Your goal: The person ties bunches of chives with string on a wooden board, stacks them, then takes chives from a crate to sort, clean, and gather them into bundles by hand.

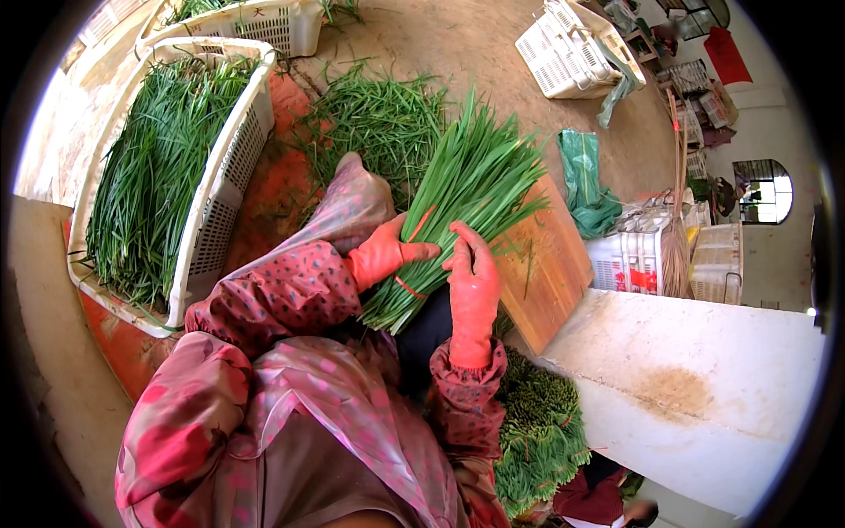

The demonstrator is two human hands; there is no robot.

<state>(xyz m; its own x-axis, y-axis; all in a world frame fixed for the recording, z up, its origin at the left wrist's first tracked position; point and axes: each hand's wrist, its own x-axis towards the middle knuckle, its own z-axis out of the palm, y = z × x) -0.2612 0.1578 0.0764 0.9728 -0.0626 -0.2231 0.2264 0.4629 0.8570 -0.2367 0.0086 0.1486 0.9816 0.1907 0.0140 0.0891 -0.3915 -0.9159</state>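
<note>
A bundle of long green leaves (472, 171), which look like garlic chives, lies slanted across my lap. One orange-red band (410, 288) circles it near the cut stem ends, and another band (422, 223) shows higher up. My left hand (391, 253), in an orange-red rubber glove, grips the bundle from the left with its thumb across the stalks. On the right side, my gloved right hand (474, 280) has bent fingers against the leaves; whether it pinches any is unclear. Beneath the bundle's right edge a wooden board (551, 277) stands tilted.
At left a white plastic crate (231, 158) holds loose chives (168, 171). Leaf trimmings (383, 119) cover the floor ahead. Banded bundles (538, 429) are stacked by my right side, beside a white slab (686, 369). Crates (574, 49) and a green sack (584, 178) stand farther right. People are nearby.
</note>
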